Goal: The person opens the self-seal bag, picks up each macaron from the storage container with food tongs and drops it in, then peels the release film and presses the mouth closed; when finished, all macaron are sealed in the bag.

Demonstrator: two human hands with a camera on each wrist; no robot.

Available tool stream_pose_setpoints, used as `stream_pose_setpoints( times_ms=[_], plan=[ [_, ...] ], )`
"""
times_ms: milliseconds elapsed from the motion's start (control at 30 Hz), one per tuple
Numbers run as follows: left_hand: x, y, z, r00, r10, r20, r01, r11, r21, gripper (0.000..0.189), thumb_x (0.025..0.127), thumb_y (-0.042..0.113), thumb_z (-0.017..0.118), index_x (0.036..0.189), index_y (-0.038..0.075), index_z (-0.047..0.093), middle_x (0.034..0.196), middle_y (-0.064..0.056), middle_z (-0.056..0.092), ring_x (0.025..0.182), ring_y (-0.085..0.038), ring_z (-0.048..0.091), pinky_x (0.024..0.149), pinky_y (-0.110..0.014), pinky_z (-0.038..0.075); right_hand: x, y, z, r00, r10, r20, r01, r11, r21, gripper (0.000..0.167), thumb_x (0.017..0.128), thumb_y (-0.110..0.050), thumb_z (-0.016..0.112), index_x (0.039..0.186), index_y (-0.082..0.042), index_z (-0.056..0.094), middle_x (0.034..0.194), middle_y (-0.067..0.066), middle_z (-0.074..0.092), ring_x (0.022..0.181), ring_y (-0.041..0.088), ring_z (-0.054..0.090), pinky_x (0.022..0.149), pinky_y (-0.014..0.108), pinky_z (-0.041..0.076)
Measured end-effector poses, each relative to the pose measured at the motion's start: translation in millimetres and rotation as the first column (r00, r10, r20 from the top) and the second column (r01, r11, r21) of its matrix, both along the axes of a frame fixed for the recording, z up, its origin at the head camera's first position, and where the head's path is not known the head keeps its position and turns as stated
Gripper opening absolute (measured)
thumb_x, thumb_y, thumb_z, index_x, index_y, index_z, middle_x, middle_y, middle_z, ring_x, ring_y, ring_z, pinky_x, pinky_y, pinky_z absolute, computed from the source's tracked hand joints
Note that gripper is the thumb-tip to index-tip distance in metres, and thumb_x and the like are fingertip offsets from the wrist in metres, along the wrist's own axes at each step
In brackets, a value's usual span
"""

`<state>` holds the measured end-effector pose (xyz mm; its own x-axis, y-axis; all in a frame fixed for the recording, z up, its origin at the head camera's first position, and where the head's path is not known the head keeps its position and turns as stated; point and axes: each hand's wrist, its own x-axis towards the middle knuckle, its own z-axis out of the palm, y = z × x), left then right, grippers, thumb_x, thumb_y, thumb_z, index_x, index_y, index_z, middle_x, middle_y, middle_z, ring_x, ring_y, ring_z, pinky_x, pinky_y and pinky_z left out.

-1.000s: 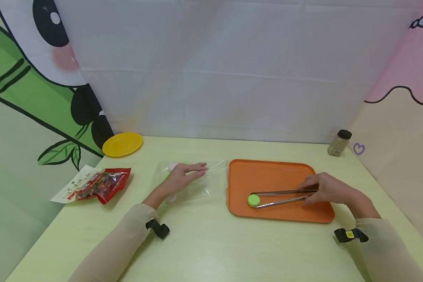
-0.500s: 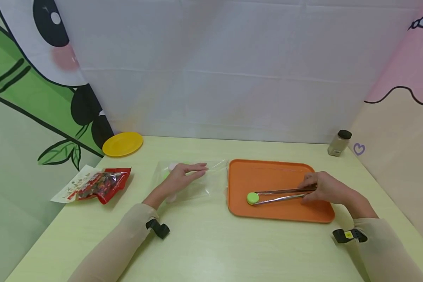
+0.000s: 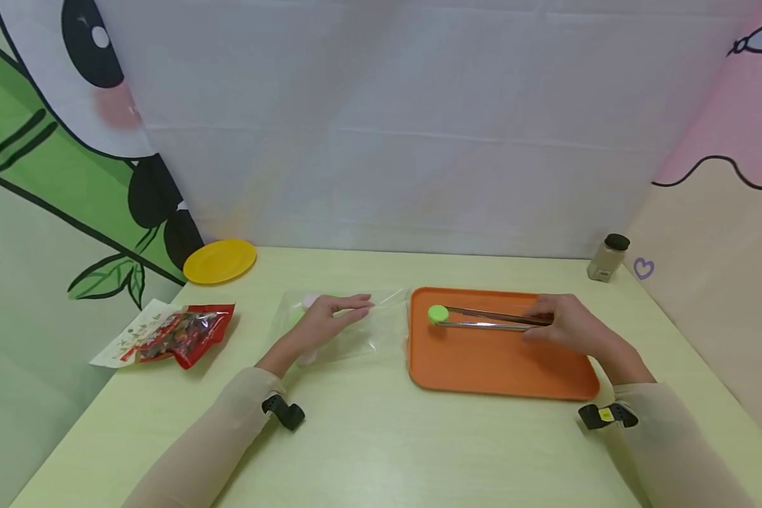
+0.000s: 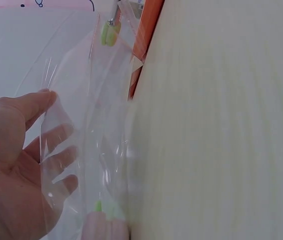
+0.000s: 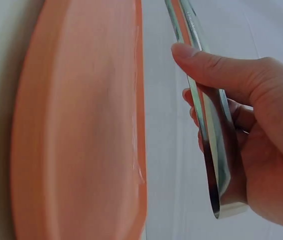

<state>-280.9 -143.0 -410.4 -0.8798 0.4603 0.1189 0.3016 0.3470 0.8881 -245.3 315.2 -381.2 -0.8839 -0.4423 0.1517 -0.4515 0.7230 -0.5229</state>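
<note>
My right hand point(image 3: 565, 323) grips metal tongs point(image 3: 489, 319), thumb on one arm and fingers round the other. Between the tongs' tips is a green macaron point(image 3: 438, 315), raised over the left part of the orange tray point(image 3: 502, 367). My left hand point(image 3: 330, 321) is at a clear plastic bag point(image 3: 384, 321) lying left of the tray. In the left wrist view its film rises to the thumb tip, and the other fingers show through it. A pink macaron point(image 4: 101, 227) lies in the bag, with a bit of green beside it; the hand partly hides these from above.
A yellow plate point(image 3: 220, 261) stands at the back left. In front of it lies a red and white snack packet point(image 3: 178, 335). A black-capped jar point(image 3: 608, 259) is at the back right. The bag's right end meets the tray's left edge.
My right hand has lifted the tongs and moved them left and away from me, with the green macaron closed between their tips. My left hand stays in place.
</note>
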Motion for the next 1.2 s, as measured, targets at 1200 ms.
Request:
stream_pose_setpoints(
  times_ms=[1200],
  plan=[
    [-2.7, -3.6, -1.8, 0.997, -0.043, -0.066, 0.044, 0.999, 0.010, 0.036, 0.100, 0.025, 0.065, 0.128, 0.003, 0.068, 0.143, -0.011, 0.056, 0.138, -0.024, 0.046, 0.091, -0.029, 0.045, -32.9, -151, 5.6, 0.965, 0.212, 0.155, -0.212, 0.977, -0.018, 0.021, 0.086, -0.015, 0.082, 0.104, -0.006, 0.074, 0.093, 0.000, 0.068, 0.078, 0.015, 0.058, 0.070, 0.032, 0.051]
  ],
)
